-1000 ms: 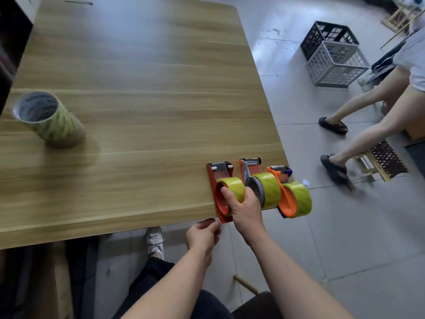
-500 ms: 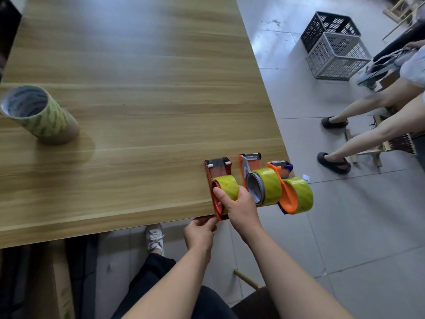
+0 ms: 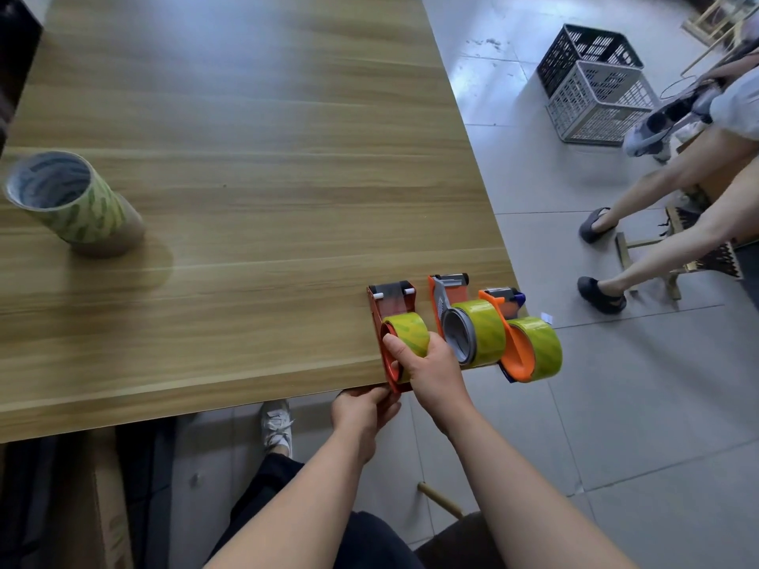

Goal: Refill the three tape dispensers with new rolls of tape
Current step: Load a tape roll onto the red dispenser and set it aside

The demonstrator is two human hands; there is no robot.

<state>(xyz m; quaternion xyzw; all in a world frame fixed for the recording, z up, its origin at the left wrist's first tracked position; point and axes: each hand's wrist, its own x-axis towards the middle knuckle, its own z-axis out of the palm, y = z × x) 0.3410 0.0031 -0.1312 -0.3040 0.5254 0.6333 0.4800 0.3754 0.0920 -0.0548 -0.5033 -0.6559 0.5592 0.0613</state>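
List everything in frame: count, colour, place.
table: 1, light wood, fills left
tape dispensers: 3, red to orange, table's near right corner
loaded tape rolls: 3, yellow-green, one per dispenser
spare roll stack: 1, green-patterned, table's left
crates: 2, black and grey, floor far right
another person's legs: 2, bare, floor right
own shoe: 1, white, floor below table edge
left hand: 1, grips near end of leftmost dispenser
right hand: 1, grips leftmost roll

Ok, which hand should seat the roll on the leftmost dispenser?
Right, probably: the right hand grips the roll on the leftmost dispenser, while the left hand holds that dispenser's near end at the table edge, apparently steadying it.
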